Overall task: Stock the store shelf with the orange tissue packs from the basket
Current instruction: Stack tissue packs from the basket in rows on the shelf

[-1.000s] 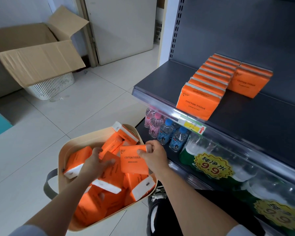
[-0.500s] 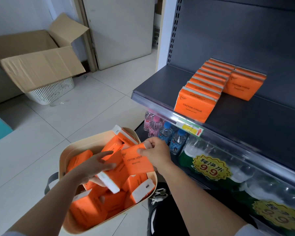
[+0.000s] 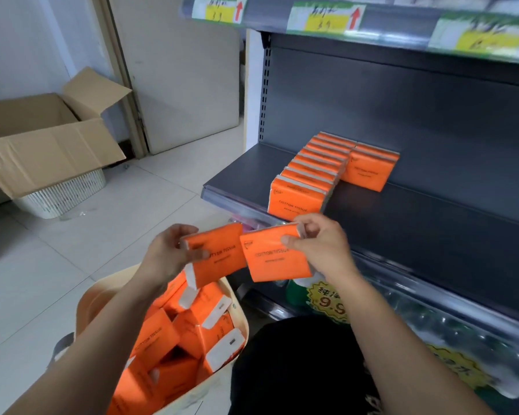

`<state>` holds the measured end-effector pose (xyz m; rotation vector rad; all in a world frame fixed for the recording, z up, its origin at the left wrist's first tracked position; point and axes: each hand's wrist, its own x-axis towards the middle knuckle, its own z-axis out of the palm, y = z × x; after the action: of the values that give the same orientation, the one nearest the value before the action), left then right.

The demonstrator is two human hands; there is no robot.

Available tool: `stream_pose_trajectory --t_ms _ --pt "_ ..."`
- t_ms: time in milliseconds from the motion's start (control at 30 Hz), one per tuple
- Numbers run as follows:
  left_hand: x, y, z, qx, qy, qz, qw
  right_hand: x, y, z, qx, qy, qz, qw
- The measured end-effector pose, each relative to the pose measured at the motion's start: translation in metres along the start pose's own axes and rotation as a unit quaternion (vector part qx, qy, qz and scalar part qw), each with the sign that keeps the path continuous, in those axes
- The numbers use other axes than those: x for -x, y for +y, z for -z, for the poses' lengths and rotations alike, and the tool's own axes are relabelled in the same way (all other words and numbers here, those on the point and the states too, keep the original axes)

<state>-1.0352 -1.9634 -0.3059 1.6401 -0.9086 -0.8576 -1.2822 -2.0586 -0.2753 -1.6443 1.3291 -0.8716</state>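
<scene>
At the upper left of the frame an open cardboard box point(image 3: 42, 139) sits on a white slatted bin point(image 3: 63, 193), with bare floor tile between it and the tan basket point(image 3: 87, 304) at the bottom left. The basket holds a loose heap of orange tissue packs point(image 3: 156, 336), one reading "COTTON TISSUE". Above the heap, the left hand point(image 3: 165, 253) grips one orange pack point(image 3: 219, 253) by its left end, thumb laid across the printed face and fingers behind it; the face reads "COTTON TISSUE", tilted. Its inner edge meets a second pack point(image 3: 276, 256) with the same words, which the right hand point(image 3: 321, 244) pinches at the upper right corner between thumb and curled fingers. Both packs hang in the air just in front of the shelf's front lip. On the dark grey shelf point(image 3: 432, 223) a row of upright packs point(image 3: 309, 181) runs from the front edge toward the back, the front one showing "COTTON TISSUE". A short second row point(image 3: 369, 172) stands just beside its far end, with writing too small to read. A bare strip lies left of the row, and a wide bare stretch to its right. Along the top rail, yellow price tags point(image 3: 325, 18) carry red arrows and scrawl too blurred to read. Below, a yellow sticker point(image 3: 327, 301) on bottled water reads "9.9".
</scene>
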Motion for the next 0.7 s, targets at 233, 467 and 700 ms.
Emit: stream_pose_trajectory --t_ms 233,467,700 --pt "0.016 0.055 -0.051 0.069 -0.022 -0.131 0.989 0.0 0.006 0.074 0.0 0.09 0.012 0.996" --pt "0.021 0.09 -0.113 0.091 -0.067 -0.165 0.98 -0.012 0.011 0.13 -0.02 0.212 0.038 0.976" --pt "0.014 0.099 -0.184 0.083 -0.118 -0.141 0.979 -0.04 0.03 0.159 0.002 0.27 0.028 0.962"
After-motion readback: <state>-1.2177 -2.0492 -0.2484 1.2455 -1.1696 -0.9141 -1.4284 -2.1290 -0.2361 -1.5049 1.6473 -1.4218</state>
